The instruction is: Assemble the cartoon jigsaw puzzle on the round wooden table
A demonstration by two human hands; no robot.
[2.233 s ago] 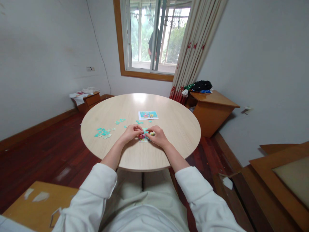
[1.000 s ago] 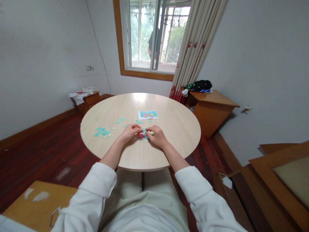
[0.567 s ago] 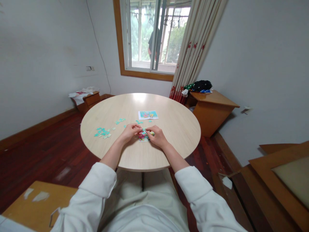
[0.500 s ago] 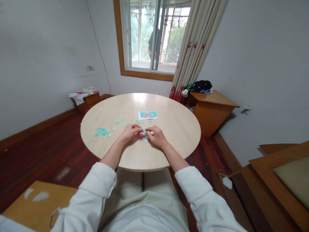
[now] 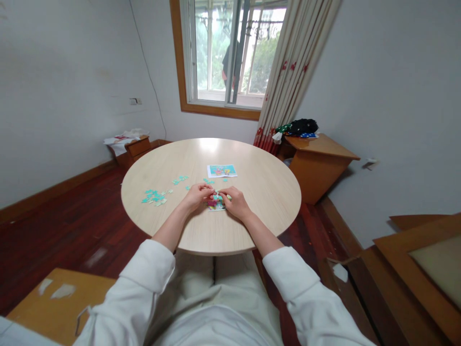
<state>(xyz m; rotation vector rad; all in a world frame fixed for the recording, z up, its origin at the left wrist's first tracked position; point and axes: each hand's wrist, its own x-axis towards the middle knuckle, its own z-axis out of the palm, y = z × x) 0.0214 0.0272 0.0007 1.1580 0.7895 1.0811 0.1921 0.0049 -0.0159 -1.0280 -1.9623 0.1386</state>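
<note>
My left hand (image 5: 199, 196) is closed in a pinch over the left side of a partly assembled jigsaw puzzle (image 5: 215, 205) with pink, yellow and teal print. Facing it, my right hand (image 5: 236, 202) pinches at the puzzle's upper right side. A small pale teal puzzle piece (image 5: 216, 193) shows between the fingertips of both hands; its exact shape is too small to make out. My fingers cover much of the puzzle's upper part. Just beyond my hands lie a few loose teal pieces (image 5: 208, 181) and a printed picture card (image 5: 222, 171) in matching colours.
On the round wooden table (image 5: 266, 192), a pile of loose puzzle pieces (image 5: 154, 197) lies at left, with a smaller group (image 5: 180, 179) farther back. A wooden cabinet (image 5: 320, 163) topped with cloths stands right, beside the curtain (image 5: 288, 72). A person (image 5: 227, 65) is visible through the window.
My fingertips have shifted slightly over the puzzle; the right hand has drawn a little off its right part, and a pale piece shows more plainly between the hands.
</note>
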